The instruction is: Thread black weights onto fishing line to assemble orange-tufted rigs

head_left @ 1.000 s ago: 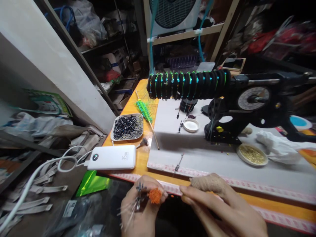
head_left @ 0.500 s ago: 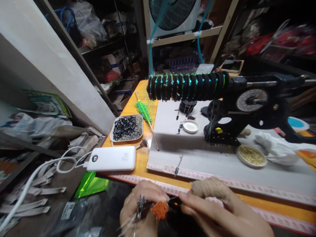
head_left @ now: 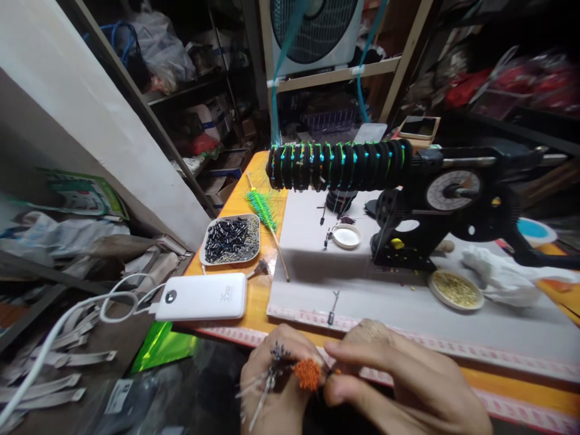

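Note:
At the bottom middle, my left hand (head_left: 281, 380) is closed around a bundle of thin stems. A round, orange, grainy head (head_left: 307, 374) sticks out of it, and dark tips with pale strands (head_left: 272, 371) stand beside that. To its right, my right hand (head_left: 399, 380) pinches thumb and forefinger together near the orange head. A tiny orange bit (head_left: 338, 371) shows at those fingertips; the rest of what they grip is hidden. Just beyond the hands, a small dark piece with a thin stem (head_left: 332, 309) lies on the grey board.
On the grey board (head_left: 308, 284) stands a black winding machine (head_left: 339, 166) with green-wrapped rings. Near it are a dish of golden bits (head_left: 455, 290) and a white dish (head_left: 347, 236). Leftward lie a tray of black pieces (head_left: 231, 240), a white power bank (head_left: 203, 296) and a green bristled stick (head_left: 263, 208).
Both hands have shifted slightly, the left one to the right with its orange-headed bundle. My right fingertips have closed in beside the orange head. The view has moved a little.

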The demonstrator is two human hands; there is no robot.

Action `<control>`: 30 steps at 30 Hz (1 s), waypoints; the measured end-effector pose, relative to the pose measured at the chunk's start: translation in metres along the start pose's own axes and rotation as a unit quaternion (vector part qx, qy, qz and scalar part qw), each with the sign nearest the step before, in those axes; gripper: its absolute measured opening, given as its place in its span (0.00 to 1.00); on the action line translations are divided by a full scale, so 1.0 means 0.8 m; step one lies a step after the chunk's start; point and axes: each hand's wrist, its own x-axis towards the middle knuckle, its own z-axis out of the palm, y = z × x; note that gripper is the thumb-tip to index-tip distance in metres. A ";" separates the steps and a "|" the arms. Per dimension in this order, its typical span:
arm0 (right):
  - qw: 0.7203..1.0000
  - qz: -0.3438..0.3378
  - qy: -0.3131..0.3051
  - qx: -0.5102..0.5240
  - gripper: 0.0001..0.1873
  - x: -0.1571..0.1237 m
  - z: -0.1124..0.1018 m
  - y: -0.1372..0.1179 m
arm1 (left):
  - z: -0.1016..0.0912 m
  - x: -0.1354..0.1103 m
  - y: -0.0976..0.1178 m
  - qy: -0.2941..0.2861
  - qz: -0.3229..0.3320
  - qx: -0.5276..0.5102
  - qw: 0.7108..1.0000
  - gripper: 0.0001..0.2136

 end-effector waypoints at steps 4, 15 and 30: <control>1.000 -0.008 -0.018 0.000 0.08 0.007 -0.004 0.001 | 0.008 0.006 0.002 0.006 -0.016 0.006 1.000 0.06; 0.995 -0.035 -0.092 -0.033 0.07 0.018 -0.016 0.006 | -0.008 0.021 0.003 -0.048 0.026 0.071 0.996 0.04; 0.981 -0.095 -0.155 -0.071 0.09 0.074 -0.038 -0.003 | 0.009 0.034 0.021 0.001 0.023 0.164 0.986 0.12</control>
